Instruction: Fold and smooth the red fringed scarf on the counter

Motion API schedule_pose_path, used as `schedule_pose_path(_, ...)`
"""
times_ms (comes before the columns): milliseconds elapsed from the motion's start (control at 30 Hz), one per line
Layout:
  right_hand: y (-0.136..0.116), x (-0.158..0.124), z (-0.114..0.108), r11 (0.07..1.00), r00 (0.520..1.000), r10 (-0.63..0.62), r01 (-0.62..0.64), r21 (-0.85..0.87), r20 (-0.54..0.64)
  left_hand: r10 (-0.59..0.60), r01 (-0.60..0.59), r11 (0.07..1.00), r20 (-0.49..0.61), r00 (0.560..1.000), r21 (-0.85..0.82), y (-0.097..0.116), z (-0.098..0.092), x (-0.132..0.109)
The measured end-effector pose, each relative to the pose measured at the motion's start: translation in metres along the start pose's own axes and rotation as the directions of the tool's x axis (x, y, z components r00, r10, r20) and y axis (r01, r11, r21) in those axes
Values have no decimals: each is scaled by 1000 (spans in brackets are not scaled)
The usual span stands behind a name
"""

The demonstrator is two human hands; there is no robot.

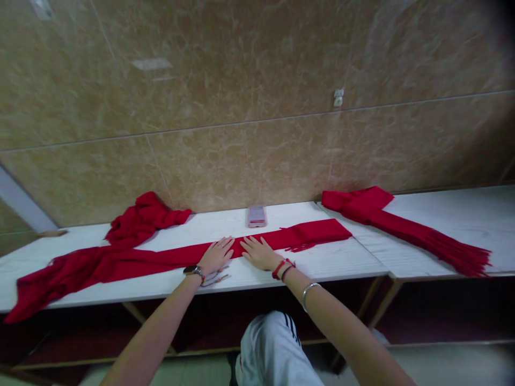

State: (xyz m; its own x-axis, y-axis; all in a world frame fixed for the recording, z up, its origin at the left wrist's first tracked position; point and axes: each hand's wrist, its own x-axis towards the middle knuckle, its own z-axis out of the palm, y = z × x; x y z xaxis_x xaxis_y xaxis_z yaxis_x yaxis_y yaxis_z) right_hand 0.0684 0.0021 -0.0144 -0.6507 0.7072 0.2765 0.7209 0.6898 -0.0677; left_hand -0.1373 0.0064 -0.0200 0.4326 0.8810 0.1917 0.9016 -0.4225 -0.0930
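Note:
A long red scarf (161, 258) lies stretched across the white tabletop. Its left end is loose and rumpled and hangs over the front edge; the right part is folded into a flat band with some fringe showing. My left hand (216, 255) rests flat on the middle of the scarf, fingers extended. Close beside it, my right hand (259, 254) also lies flat on the cloth, fingers spread. Neither hand grips the fabric.
A crumpled red cloth (147, 219) lies at the back left. Another red scarf (402, 222), fringed, lies on the adjoining table at right. A phone-like flat object (257, 215) sits near the tiled wall (249, 155). Open shelves (193, 327) are under the tabletop.

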Motion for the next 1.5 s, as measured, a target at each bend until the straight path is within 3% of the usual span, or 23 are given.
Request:
schedule_pose_path(67, 11, -7, 2, 999, 999, 32, -31, -21, 21, 1, -1, 1000, 13, 1000, 1, 1, -2, -1)
schedule_pose_path(300, 100, -57, -22, 946, 968, 248, -235, -225, 31, 5, -4, 999, 17, 1000, -42, 2, -4, 0)
schedule_pose_path(567, 138, -72, -40, 906, 960, 277, -244, -347, 49, -7, 8, 999, 11, 1000, -39, 4, -7, 0)
schedule_pose_path(700, 181, -105, -48, 897, 955, 269, -202, -392, 123, 4, -4, 999, -6, 1000, -43, 2, -4, 1)
schedule_pose_path(833, 217, -135, -60, 863, 932, 348, -276, -423, 100, 2, -3, 999, -28, 1000, -51, -2, -1, -1)
schedule_pose_path(933, 221, -133, -69, 837, 910, 414, -366, -406, 34, -16, 17, 999, 23, 1000, -41, 0, -7, 4)
schedule_pose_path(1000, 209, -118, -70, 854, 921, 389, -374, -362, -33, -11, 12, 1000, 47, 999, -21, 10, -15, 14)
schedule_pose_path(1133, 166, -82, -54, 953, 987, 160, -158, -260, -13, 72, -76, 995, -57, 996, -70, 48, -25, 46)
schedule_pose_path(1233, 152, -76, -41, 968, 996, 86, -77, -239, 27, 122, -122, 986, -7, 992, -112, 72, -18, 61)
schedule_pose_path(1400, 196, -116, -45, 936, 975, 216, -190, -295, 57, 122, -114, 987, 70, 990, -110, 77, -5, 60)
schedule_pose_path(1500, 221, -139, -56, 890, 934, 354, -318, -325, 55, 113, -100, 983, 73, 991, -154, 75, -5, 61)
